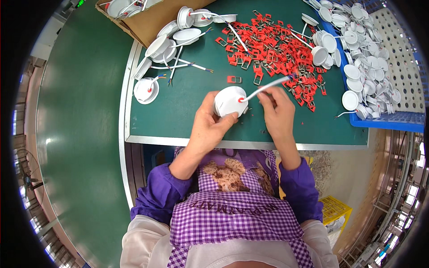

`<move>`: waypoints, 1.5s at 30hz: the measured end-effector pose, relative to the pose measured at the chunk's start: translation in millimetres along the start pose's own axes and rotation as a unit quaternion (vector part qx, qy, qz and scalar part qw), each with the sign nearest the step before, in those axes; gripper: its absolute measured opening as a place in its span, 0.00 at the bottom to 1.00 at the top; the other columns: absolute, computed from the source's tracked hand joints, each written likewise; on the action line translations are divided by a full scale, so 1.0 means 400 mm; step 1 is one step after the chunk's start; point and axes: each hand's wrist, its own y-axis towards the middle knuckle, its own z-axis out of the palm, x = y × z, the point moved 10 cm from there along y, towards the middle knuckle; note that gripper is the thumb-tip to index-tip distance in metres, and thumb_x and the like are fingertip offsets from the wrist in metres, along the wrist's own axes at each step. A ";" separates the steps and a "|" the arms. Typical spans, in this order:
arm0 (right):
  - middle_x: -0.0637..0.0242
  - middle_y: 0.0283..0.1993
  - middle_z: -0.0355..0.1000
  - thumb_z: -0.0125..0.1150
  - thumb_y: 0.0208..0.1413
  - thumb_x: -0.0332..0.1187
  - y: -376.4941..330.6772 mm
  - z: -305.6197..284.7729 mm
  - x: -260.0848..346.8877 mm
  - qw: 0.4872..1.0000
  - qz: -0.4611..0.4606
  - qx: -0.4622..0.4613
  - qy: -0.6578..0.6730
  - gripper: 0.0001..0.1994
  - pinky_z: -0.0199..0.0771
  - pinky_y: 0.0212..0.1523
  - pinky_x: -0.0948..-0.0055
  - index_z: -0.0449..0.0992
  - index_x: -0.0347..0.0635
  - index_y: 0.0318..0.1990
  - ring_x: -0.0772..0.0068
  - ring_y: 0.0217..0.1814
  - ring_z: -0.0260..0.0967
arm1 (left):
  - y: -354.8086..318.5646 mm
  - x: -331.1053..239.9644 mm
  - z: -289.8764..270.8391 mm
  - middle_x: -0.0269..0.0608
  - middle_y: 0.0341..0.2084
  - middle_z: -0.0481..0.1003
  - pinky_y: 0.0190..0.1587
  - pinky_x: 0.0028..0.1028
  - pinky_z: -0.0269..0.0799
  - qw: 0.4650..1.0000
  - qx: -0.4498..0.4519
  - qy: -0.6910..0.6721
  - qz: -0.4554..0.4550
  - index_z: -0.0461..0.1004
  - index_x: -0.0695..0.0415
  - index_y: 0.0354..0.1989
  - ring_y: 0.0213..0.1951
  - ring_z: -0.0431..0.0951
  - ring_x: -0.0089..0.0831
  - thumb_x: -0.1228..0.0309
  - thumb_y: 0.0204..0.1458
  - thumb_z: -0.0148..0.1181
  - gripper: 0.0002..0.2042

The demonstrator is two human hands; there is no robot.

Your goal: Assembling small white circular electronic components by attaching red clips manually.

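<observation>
My left hand (211, 121) is closed around the rim of a white round lamp housing (229, 101), just above the near part of the green table. A white cable (270, 85) comes out of a red grommet on the housing and slants up to the right, its far end a blur. The curled fingers of my right hand (279, 109) meet at the cable; their exact grip is partly hidden. A single red clip (233, 79) with a metal loop lies just beyond the housing. Farther back spreads a heap of red clips (272, 49).
White housings with cables (157, 47) lie at the left, beside a cardboard box (149, 20). At the right, a blue basket (384, 124) holds many white housings, with more housings (328, 42) against its side. A yellow crate (335, 209) stands below the table (178, 114).
</observation>
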 end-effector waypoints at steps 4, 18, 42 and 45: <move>0.57 0.38 0.69 0.62 0.49 0.26 0.031 0.029 0.094 0.929 -0.236 -0.020 -0.283 0.10 0.72 0.37 0.59 0.74 0.36 0.40 0.51 0.38 0.70 | 0.007 -0.026 0.000 0.39 0.40 0.77 0.44 0.23 0.73 0.981 0.069 0.177 -0.044 0.70 0.62 0.48 0.40 0.77 0.24 0.81 0.47 0.64 0.18; 0.56 0.34 0.74 0.59 0.50 0.23 -0.028 0.046 0.138 0.986 -0.090 0.102 -0.099 0.07 0.74 0.33 0.67 0.73 0.35 0.38 0.59 0.31 0.75 | 0.016 0.077 -0.030 0.40 0.38 0.77 0.42 0.27 0.77 0.988 0.000 -0.028 -0.152 0.68 0.61 0.47 0.39 0.79 0.26 0.75 0.52 0.62 0.14; 0.56 0.35 0.73 0.57 0.51 0.21 -0.087 0.072 0.184 0.969 -0.187 0.098 -0.132 0.07 0.73 0.34 0.66 0.74 0.36 0.39 0.57 0.34 0.73 | 0.016 -0.022 0.015 0.34 0.34 0.75 0.41 0.22 0.73 0.967 0.102 0.233 0.032 0.71 0.62 0.46 0.37 0.75 0.20 0.74 0.52 0.65 0.15; 0.57 0.34 0.72 0.58 0.51 0.21 -0.097 0.068 0.197 0.970 -0.183 0.091 -0.128 0.05 0.72 0.35 0.68 0.74 0.36 0.36 0.57 0.34 0.73 | 0.018 -0.014 0.027 0.34 0.34 0.76 0.40 0.22 0.73 0.975 0.151 0.162 0.009 0.71 0.61 0.45 0.37 0.75 0.20 0.73 0.49 0.68 0.16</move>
